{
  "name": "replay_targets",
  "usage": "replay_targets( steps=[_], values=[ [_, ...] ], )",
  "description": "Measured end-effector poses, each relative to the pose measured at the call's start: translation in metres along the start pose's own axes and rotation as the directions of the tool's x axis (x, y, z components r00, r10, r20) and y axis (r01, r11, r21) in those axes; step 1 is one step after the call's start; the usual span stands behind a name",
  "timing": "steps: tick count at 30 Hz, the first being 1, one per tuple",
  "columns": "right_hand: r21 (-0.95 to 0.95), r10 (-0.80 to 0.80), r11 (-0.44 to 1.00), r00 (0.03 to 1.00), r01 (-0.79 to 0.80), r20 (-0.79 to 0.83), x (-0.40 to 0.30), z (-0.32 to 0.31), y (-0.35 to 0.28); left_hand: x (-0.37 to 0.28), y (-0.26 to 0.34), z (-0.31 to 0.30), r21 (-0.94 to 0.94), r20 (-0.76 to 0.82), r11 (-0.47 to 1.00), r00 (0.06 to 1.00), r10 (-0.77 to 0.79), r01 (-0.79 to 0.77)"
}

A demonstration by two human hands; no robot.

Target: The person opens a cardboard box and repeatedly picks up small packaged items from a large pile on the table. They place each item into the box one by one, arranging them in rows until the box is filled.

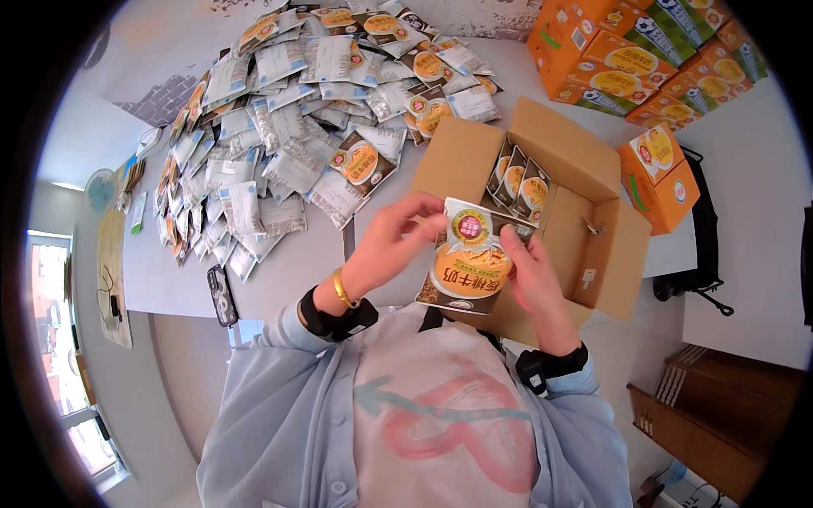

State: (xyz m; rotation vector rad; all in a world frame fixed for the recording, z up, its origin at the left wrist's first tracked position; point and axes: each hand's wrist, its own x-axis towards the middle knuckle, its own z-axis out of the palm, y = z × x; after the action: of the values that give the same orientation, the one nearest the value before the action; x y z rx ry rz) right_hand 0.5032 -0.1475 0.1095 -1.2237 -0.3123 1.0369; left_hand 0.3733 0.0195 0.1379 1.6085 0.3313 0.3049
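A brown and orange food sachet [470, 270], printed with a bowl and writing, is held flat in front of my chest. My right hand [537, 279] grips its right side, thumb lying over the front. At its upper left edge, the thumb and fingers of my left hand [406, 238] pinch it; some fingertips are hidden. Just beyond the sachet stands an open cardboard box [568, 228], flaps spread. Several similar sachets [517, 178] stand upright in a row at the box's far left corner. Bare cardboard shows in the box's right part.
A large heap of sachets [286, 127] covers the table's [159, 273] left and back. Orange printed cartons [610, 70] are stacked at the back right, with another orange carton [660, 178] right of the box. A phone [221, 295] lies at the table's front edge. Wooden furniture [718, 413] stands lower right.
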Motion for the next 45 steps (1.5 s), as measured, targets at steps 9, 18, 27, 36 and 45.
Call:
replay_targets(
  steps=[9,18,27,36,45],
  values=[
    [-0.114,-0.151,0.984,0.984,0.140,-0.094,-0.011,0.016,-0.018,0.012,0.004,0.016,-0.157,-0.023,0.987,0.998,-0.050,0.046],
    [-0.108,-0.086,0.991,0.992,0.076,-0.092,-0.011,-0.007,-0.012,0.009,0.006,0.016,-0.230,-0.006,0.969,0.996,-0.092,0.088],
    [0.179,-0.078,0.981,0.997,0.074,0.015,-0.011,0.014,-0.040,0.011,0.001,0.015,-0.217,0.039,0.964,0.988,-0.150,0.155],
    [-0.251,-0.122,0.958,0.989,0.141,0.089,-0.026,-0.005,-0.015,0.016,-0.004,0.014,-0.656,-0.033,0.751,0.991,-0.131,0.078],
    [-0.331,-0.311,0.901,0.949,0.281,-0.041,-0.036,-0.009,-0.043,0.009,0.008,-0.011,-0.181,0.127,0.982,0.991,-0.031,0.054]
  ],
)
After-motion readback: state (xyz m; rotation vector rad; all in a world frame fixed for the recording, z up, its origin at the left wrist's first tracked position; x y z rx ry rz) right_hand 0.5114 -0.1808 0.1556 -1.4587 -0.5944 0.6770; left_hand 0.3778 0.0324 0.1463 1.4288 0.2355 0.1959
